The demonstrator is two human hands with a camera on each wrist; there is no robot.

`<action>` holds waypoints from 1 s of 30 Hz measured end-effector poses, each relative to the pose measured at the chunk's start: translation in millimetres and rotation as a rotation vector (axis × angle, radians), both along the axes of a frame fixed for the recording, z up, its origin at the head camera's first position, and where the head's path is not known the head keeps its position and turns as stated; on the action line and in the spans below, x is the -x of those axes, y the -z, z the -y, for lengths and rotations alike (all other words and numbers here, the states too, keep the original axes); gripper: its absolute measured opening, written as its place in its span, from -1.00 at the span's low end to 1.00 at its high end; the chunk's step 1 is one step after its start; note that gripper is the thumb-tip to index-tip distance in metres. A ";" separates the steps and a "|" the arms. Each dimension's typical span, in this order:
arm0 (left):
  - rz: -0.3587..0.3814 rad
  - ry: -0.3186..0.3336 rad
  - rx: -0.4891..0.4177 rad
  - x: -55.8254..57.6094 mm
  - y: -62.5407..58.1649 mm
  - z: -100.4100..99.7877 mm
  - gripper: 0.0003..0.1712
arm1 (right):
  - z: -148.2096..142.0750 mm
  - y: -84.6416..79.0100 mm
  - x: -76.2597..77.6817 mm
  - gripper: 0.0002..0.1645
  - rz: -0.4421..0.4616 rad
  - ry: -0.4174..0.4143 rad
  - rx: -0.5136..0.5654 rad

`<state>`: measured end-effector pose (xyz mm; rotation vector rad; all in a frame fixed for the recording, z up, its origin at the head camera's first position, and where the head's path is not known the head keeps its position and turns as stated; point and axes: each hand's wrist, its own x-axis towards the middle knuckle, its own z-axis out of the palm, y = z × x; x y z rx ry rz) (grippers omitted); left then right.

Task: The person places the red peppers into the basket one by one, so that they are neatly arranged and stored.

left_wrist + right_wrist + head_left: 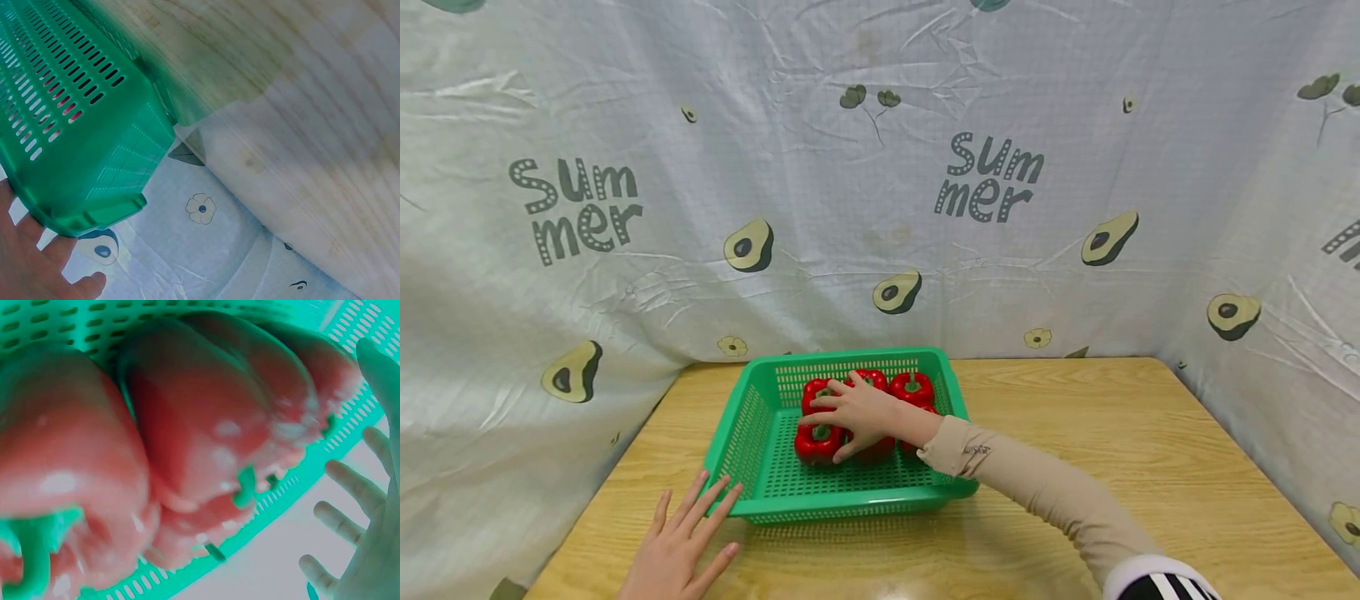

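Note:
Several red bell peppers (912, 388) with green stems stand grouped in the middle and right of a green slotted basket (850, 501). My right hand (859, 412) is over the peppers with its fingers spread, partly covering them. In the right wrist view the right hand (375, 531) shows extended fingers beside large, close peppers (194, 419), gripping none. My left hand (673, 546) spreads its fingers by the basket's front left corner. The left wrist view has the left hand (31, 269) near the basket's rim (69, 219); whether it touches cannot be told.
The basket stands on a wood-grain table (1075, 467) near its back edge. Behind and at both sides hangs a pale cloth (820, 167) printed with avocados and lettering. The right forearm, in a beige sleeve (1045, 483), crosses the basket's right rim.

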<state>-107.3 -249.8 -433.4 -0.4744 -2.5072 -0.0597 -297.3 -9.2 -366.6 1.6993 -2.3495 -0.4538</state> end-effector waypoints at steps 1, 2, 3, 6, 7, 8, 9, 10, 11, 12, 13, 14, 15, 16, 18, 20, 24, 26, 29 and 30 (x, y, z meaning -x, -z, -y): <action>0.002 0.004 -0.006 -0.1 0.0 0.0 -0.09 | -2.2 -3.2 -1.2 -0.14 0.008 0.003 0.006; 0.003 0.008 -0.011 -0.3 -0.1 0.1 -0.09 | -4.6 -6.2 -2.3 -0.15 0.011 0.007 0.009; 0.003 0.012 -0.016 -0.5 -0.1 0.2 -0.10 | -7.1 -9.3 -3.6 -0.15 0.010 0.009 0.012; 0.003 0.027 -0.028 -0.8 -0.4 0.6 -0.12 | -14.7 -16.7 -8.0 -0.15 -0.001 0.003 0.017; 0.005 0.030 -0.028 -0.9 -0.7 0.8 -0.12 | -17.6 -19.0 -9.9 -0.15 -0.004 -0.003 0.019; 0.005 0.033 -0.028 -0.8 -1.1 1.0 -0.11 | -20.6 -21.3 -12.0 -0.15 -0.001 -0.009 0.024; 0.009 0.035 -0.027 -0.8 -1.5 1.3 -0.12 | -23.7 -23.5 -14.2 -0.15 0.003 -0.015 0.031; 0.013 0.037 -0.027 -0.8 -2.0 1.3 -0.12 | -27.0 -25.4 -16.1 -0.15 0.009 -0.021 0.038; 0.019 0.037 -0.026 -0.9 -2.6 1.3 -0.13 | -30.5 -27.4 -18.0 -0.15 0.015 -0.026 0.045; 0.028 0.033 -0.024 -1.0 -3.2 1.1 -0.13 | -34.3 -29.5 -20.2 -0.16 0.020 -0.027 0.049; 0.037 0.031 -0.023 -1.1 -3.9 1.1 -0.14 | -38.3 -31.1 -22.0 -0.17 0.022 -0.029 0.053; 0.046 0.029 -0.021 -1.2 -4.5 1.1 -0.14 | -42.2 -32.3 -23.7 -0.18 0.028 -0.030 0.059; 0.055 0.028 -0.021 -1.4 -5.0 1.0 -0.15 | -46.5 -33.3 -25.5 -0.19 0.028 -0.030 0.063; 0.061 0.028 -0.021 -1.4 -5.5 1.0 -0.15 | -50.9 -34.1 -27.0 -0.20 0.031 -0.030 0.070; 0.068 0.035 -0.027 -1.5 -6.2 1.6 -0.16 | -60.0 -34.5 -30.3 -0.23 0.037 -0.033 0.090; 0.064 0.049 -0.038 -1.7 -6.4 2.4 -0.18 | -70.0 -33.1 -33.2 -0.25 0.027 -0.046 0.114; 0.058 0.073 -0.061 -2.0 -6.8 3.9 -0.21 | -91.8 -27.6 -39.2 -0.30 -0.029 -0.074 0.176; 0.059 0.081 -0.067 -2.0 -7.4 4.5 -0.23 | -103.2 -24.8 -42.9 -0.31 -0.045 -0.076 0.207; 0.061 0.092 -0.071 -1.7 -8.5 5.5 -0.24 | -120.0 -20.9 -48.8 -0.31 -0.038 -0.057 0.241; 0.061 0.097 -0.069 -1.5 -9.0 6.0 -0.24 | -125.5 -19.0 -50.4 -0.31 -0.035 -0.046 0.247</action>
